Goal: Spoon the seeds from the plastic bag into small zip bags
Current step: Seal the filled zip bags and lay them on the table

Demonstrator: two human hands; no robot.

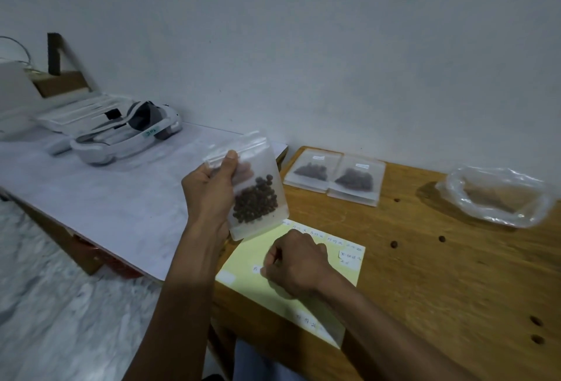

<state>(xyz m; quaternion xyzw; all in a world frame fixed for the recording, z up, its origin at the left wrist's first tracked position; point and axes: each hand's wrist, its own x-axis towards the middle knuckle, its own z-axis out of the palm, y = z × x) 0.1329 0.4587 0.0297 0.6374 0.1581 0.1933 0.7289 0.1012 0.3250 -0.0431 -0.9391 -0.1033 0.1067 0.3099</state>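
Left hand pinching small zip bag by seal strip, held up over table edge, dark round seeds pooled at bottom. Looks light, floppy, slick film, so grab at stiff zip edge. Right hand curled on yellow label sheet, maybe picking sticker, can't tell. Two filled bags lie flat behind; big plastic bag open far right, brownish contents inside.

Single head cam, wide-angle, worn by the person. Looks fwd and down over the wooden table, tilted a bit left. Close range: both forearms enter from bottom edge, hands mid-frame. Wall fills the top half. White table at left. Edges bent and soft, prob. lens distortion. No 2nd view to overlap.
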